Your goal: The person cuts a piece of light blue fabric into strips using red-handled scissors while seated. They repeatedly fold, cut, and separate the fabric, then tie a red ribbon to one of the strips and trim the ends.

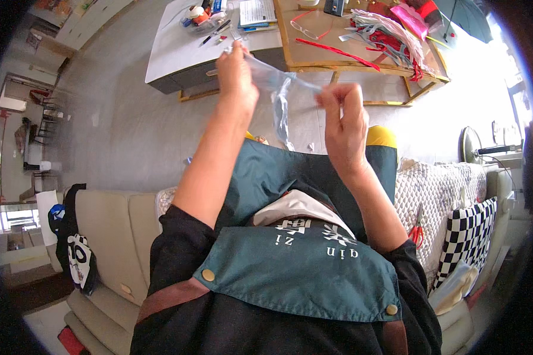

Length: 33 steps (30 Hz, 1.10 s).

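Observation:
Between my two raised hands stretches a thin, pale blue-grey strip of fabric or plastic (266, 74), blurred by motion. My left hand (237, 77) grips its left end near the white table, and my right hand (346, 115) pinches the right end. From the middle of the strip hangs a twisted, pale length (281, 113) of similar material, above my lap. I wear a dark green apron (293, 270). On the brown-topped table ahead lie a red twisted strip (337, 54) and a pile of white, grey and red strips (393, 40).
The white table (177, 53) holds a plastic container, pens and papers. Red-framed glasses (311, 31) lie on the brown-topped table. Red-handled scissors (417, 235) rest on the quilted sofa cover (435, 191) at right, beside a checkered cushion (464, 235). A fan (471, 144) stands beyond.

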### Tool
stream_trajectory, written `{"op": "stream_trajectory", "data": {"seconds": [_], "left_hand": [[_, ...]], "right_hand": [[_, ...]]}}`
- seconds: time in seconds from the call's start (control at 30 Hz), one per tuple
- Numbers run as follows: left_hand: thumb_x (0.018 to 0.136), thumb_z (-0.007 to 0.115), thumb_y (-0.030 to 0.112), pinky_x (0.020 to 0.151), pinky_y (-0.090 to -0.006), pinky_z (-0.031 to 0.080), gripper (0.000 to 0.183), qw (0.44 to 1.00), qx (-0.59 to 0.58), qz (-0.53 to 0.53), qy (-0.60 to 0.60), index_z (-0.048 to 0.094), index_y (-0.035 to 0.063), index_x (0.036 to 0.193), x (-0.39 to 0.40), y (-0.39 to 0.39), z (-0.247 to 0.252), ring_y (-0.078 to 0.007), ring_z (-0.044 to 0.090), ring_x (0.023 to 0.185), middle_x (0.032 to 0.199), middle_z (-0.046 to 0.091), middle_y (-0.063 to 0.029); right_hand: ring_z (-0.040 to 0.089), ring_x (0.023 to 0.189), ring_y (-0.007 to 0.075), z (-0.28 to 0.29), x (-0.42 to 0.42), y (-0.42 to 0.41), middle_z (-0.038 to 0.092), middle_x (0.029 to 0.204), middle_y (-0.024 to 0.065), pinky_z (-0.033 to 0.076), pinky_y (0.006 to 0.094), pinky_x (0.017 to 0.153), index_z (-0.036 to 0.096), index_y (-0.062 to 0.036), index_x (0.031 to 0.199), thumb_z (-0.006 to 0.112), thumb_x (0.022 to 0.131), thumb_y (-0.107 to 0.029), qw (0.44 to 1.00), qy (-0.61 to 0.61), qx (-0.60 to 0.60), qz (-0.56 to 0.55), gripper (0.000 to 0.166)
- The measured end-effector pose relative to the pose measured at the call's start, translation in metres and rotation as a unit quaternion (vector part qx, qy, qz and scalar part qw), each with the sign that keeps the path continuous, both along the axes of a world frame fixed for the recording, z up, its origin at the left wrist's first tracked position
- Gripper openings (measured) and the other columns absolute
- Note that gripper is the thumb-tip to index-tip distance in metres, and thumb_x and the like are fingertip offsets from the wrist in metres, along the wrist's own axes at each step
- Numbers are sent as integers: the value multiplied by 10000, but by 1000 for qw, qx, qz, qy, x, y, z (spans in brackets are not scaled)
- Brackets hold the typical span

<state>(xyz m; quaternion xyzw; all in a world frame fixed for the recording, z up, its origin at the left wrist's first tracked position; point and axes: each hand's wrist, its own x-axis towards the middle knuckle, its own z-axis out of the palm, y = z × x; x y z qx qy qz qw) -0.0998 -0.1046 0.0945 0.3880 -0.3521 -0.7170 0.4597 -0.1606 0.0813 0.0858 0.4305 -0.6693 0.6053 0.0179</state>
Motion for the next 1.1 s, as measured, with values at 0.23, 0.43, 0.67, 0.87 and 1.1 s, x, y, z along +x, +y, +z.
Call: {"op": "stream_trajectory", "data": {"seconds": [0.23, 0.43, 0.67, 0.87, 1.1], "left_hand": [[980, 427, 244, 457, -303, 401, 290, 886, 318, -187, 280, 445, 63, 754, -42, -29, 3, -162, 476, 503, 636, 502, -51], [959, 492, 314, 399, -270, 256, 325, 964, -109, -244, 13, 427, 114, 712, -30, -76, 9, -94, 269, 397, 523, 321, 30], [978, 446, 293, 366, -249, 194, 332, 979, -130, -22, -154, 391, 129, 694, 94, -237, -32, -76, 246, 392, 529, 312, 38], [902, 471, 195, 381, -323, 319, 141, 940, -117, 120, -298, 477, 111, 788, 198, -394, -63, -176, 456, 489, 636, 483, -38], [938, 476, 316, 464, -332, 419, 315, 767, -205, 258, -551, 577, 19, 963, 373, -454, -40, -233, 580, 605, 807, 625, -104]], "right_hand": [[450, 701, 124, 28, -34, -67, 537, 756, 40, 391, 233, 738, 424, -31, 925, 378, 1016, -194, 911, -301, -184, 214, 192], [401, 645, 90, 7, -60, -32, 416, 718, 3, 364, 241, 580, 416, -51, 901, 416, 993, -180, 930, -239, 0, 279, 159], [559, 716, 350, -63, -190, 134, 552, 805, 202, 447, 402, 625, 468, -19, 955, 477, 930, -63, 909, 110, 400, -31, 51], [610, 924, 355, -88, -390, 439, 611, 1023, 239, 471, 427, 798, 394, -57, 1324, 365, 975, -212, 603, 304, 706, -211, 383], [602, 1020, 347, -57, -489, 432, 589, 1109, 228, 487, 443, 849, 435, -7, 1248, 282, 1012, -326, 646, 233, 620, -379, 425]]}}
